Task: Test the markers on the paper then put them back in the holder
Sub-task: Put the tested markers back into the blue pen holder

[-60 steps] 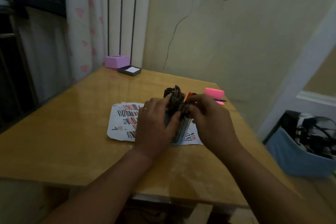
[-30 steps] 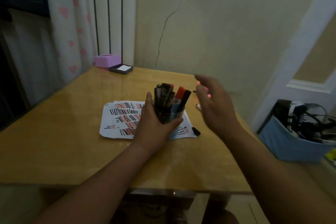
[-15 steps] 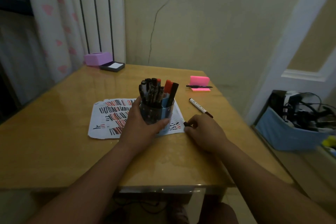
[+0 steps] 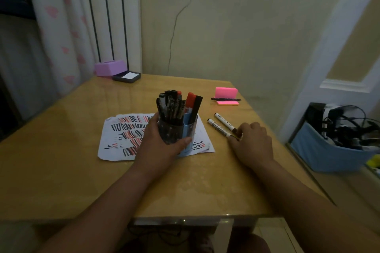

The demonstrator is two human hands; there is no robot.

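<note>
left hand [image 4: 162,144] wrapped round the holder [image 4: 185,131], thumb across the front, pinning it upright on the near-rt part of the paper [image 4: 121,137]. holder's crammed w/ markers [image 4: 174,107], black + red caps up. paper's covered in red/black strokes, so testing looks mostly done imo. two strays out on the table [image 4: 185,191], just rt of the paper: left white marker [image 4: 218,128] and right white marker [image 4: 225,122], side by side, angled away. right hand [image 4: 254,142] sits knuckles-up at their near ends, fingers curled down onto them. can't tell if it's actually pinching one or only touching. reads as the put-back step, prob the last two. next move needs a clean pinch on one barrel, lift, tip it vertical, then find a gap. blue section on the rt looks roomiest. left hand should brace the holder so it doesn't tip.
</note>
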